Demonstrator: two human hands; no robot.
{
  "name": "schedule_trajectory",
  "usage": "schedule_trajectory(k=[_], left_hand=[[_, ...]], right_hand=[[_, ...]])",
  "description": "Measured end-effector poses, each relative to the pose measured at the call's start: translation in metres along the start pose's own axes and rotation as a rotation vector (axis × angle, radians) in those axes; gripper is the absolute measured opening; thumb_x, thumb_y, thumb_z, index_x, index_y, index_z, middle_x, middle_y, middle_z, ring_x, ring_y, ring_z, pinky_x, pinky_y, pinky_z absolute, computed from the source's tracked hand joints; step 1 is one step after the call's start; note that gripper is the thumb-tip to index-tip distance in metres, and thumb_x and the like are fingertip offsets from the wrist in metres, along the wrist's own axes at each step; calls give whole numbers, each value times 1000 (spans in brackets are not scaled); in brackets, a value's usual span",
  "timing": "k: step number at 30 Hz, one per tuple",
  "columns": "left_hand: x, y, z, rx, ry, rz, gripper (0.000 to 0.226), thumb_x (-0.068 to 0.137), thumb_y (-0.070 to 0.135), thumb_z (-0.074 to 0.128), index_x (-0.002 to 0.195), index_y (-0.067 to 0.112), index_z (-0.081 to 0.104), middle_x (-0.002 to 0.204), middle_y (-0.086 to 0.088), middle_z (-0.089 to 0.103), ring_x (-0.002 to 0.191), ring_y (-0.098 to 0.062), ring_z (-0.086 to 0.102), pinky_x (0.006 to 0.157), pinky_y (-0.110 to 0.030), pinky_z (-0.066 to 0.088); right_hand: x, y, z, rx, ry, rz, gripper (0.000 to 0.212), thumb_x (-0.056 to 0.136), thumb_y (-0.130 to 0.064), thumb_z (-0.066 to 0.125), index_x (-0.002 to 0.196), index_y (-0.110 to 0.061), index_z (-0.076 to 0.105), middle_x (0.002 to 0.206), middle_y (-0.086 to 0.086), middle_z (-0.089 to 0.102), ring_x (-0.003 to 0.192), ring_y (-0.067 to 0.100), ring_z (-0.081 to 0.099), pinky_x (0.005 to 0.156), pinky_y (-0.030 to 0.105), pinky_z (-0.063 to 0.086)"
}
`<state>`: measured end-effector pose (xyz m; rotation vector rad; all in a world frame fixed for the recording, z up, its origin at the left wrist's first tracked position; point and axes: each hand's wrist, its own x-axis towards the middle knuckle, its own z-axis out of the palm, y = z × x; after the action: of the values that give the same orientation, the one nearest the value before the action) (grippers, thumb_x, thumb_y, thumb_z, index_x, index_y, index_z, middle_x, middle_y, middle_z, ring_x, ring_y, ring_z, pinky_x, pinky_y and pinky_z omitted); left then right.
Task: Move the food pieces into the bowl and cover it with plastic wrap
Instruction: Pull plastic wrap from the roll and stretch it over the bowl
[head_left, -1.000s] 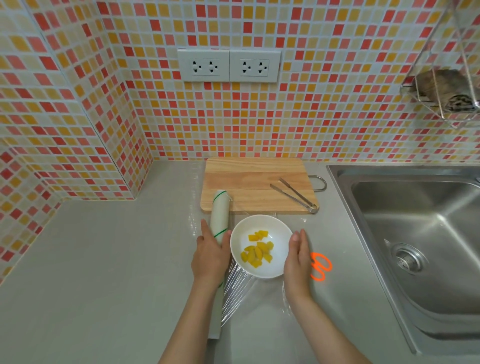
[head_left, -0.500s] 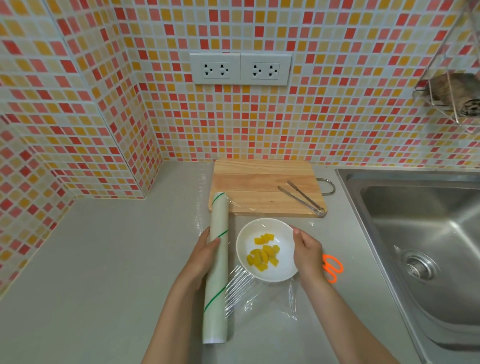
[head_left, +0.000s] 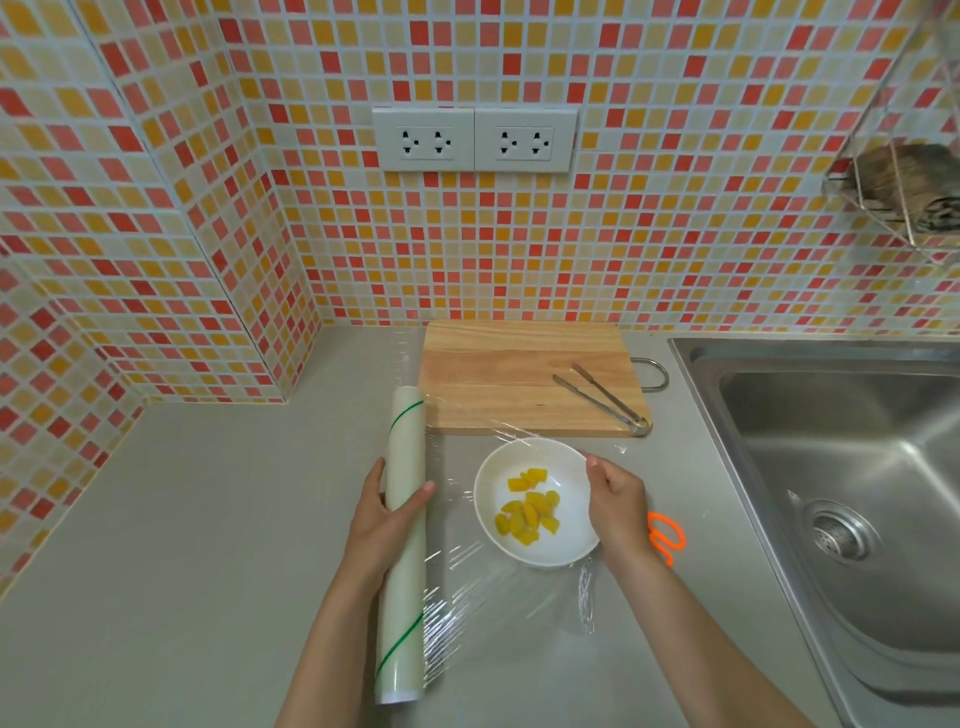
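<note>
Head camera view, looking down at a grey kitchen surface (head_left: 156, 519) set against a wall of orange, red and yellow mosaic tiles. A round white bowl (head_left: 566, 525) sits near the middle of the surface, holding yellow food pieces (head_left: 527, 512); none are left on the rectangular wooden cutting board (head_left: 519, 374) at the surface's back edge, so the moving step looks done. Thin metal tongs (head_left: 602, 397) lie on the board's right side.

The left hand (head_left: 387, 514) is wrapped around a long white roll of plastic wrap with green stripes (head_left: 405, 545), which lies on the surface just left of the bowl, running front to back. A sheet of clear plastic film (head_left: 498, 587) stretches from the roll to the right, apparently under and around the bowl, wrinkled near the front. The roll seems pinned there to keep the film taut.

The right hand (head_left: 615, 499) is closed on the bowl's right rim, likely steadying or positioning it on the film. Orange-handled scissors (head_left: 667, 535) lie just right of that hand, probably ready for cutting the film. A stainless steel sink (head_left: 841, 467) fills the surface's right end.

Covering is not yet done: the bowl's top appears open.
</note>
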<state>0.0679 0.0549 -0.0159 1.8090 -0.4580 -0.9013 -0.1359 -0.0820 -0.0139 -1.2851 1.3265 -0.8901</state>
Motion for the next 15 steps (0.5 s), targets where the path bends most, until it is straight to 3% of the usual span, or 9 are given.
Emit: schedule_trajectory(k=[6, 9, 11, 13, 15], left_hand=[[4, -2, 2, 36, 21, 7, 61, 84, 52, 58, 138, 32, 39, 123, -7, 61, 105, -24, 62, 97, -44, 48], [3, -4, 3, 25, 23, 23, 52, 88, 52, 51, 135, 33, 42, 122, 0, 60, 109, -20, 59, 100, -42, 45], [3, -5, 3, 11, 31, 33, 48, 90, 50, 48, 135, 34, 42, 124, 8, 56, 112, -16, 56, 101, -37, 43], [3, -6, 3, -9, 39, 34, 47, 93, 47, 45, 137, 30, 43, 126, 10, 53, 116, -14, 52, 104, -36, 39], [3, -6, 2, -37, 38, 26, 46, 95, 43, 43, 137, 27, 43, 128, 10, 51, 118, -14, 50, 105, -35, 37]], right_hand=[[3, -2, -3, -28, -11, -29, 30, 96, -17, 42, 100, -14, 71, 85, 3, 70, 81, 17, 63, 70, 28, 49], [6, -1, -6, -123, 29, -110, 31, 93, -23, 48, 80, -4, 69, 65, 12, 63, 64, 15, 53, 58, 21, 41], [13, -9, -9, -192, 79, -204, 29, 91, -24, 52, 69, -9, 64, 60, 6, 59, 64, 16, 49, 54, 12, 36], [24, -21, -13, -292, 133, -312, 16, 90, -20, 56, 85, -13, 69, 81, 8, 68, 78, 22, 58, 72, 20, 45], [45, -33, -16, -499, 187, -399, 26, 89, -15, 56, 111, -2, 63, 110, 18, 63, 102, 32, 55, 90, 36, 43]])
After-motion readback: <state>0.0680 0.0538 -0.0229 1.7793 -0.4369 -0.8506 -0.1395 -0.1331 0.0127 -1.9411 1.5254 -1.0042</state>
